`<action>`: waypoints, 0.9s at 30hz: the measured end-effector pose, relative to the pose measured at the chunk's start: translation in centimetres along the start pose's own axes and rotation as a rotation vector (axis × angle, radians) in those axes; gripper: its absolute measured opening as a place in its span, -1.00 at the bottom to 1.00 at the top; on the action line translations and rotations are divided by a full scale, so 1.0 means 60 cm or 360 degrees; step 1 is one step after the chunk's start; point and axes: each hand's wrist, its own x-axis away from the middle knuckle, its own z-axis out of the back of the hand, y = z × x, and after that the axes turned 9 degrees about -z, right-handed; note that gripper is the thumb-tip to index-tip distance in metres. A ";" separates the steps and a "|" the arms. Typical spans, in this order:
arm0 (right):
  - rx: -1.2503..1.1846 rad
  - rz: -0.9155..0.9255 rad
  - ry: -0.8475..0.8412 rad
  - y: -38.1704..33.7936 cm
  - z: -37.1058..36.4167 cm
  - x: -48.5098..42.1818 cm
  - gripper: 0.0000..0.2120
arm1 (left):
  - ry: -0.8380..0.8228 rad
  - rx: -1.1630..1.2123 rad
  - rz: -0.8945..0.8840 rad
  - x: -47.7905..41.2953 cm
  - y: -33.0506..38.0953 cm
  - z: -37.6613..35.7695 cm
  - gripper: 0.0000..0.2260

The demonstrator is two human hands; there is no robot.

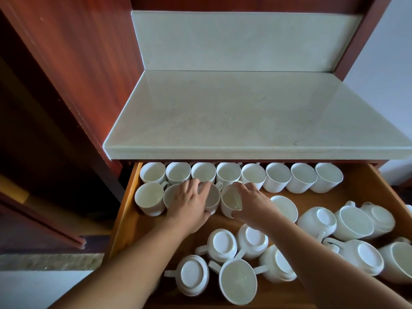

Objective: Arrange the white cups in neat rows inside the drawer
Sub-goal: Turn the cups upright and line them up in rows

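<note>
The open wooden drawer (347,192) holds many white cups. Several upright cups form a back row (276,175) under the counter edge. A second row starts at the left with an upright cup (148,198). My left hand (189,202) grips the cup beside it (213,197), thumb at its near side, fingers spread over the rim. My right hand (252,202) holds the following cup (230,200), thumb on its near wall, fingers over the far rim. Loose cups, upright, tipped and upside down, lie at the front (223,241) and right (354,221).
A pale stone countertop (245,112) overhangs the back of the drawer. Dark red wood panels (73,63) stand at the left, a white wall at the right. The drawer's bare bottom shows between the second row and the loose cups (227,221).
</note>
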 end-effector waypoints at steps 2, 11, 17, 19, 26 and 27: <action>-0.0018 -0.0011 -0.0027 0.002 -0.001 0.002 -0.23 | 0.0005 0.0004 -0.0019 0.003 -0.007 -0.001 -0.30; -0.0041 -0.0083 0.0079 -0.008 0.012 -0.004 -0.18 | 0.0102 -0.0018 -0.0191 -0.002 -0.019 0.008 -0.41; 0.0028 -0.0126 -0.0008 -0.009 0.012 -0.004 -0.17 | -0.0247 0.0046 -0.0382 -0.062 -0.001 0.032 -0.19; 0.0013 -0.0124 -0.0040 -0.003 0.009 -0.002 -0.14 | -0.0421 0.0033 -0.0409 -0.083 0.009 0.038 -0.17; -0.0009 -0.0046 -0.0014 0.012 0.005 -0.003 -0.24 | -0.0554 0.0143 -0.0503 -0.104 0.032 0.043 -0.25; -0.0011 -0.0047 -0.0006 0.014 0.005 -0.003 -0.26 | -0.0549 0.0189 -0.0508 -0.106 0.033 0.045 -0.29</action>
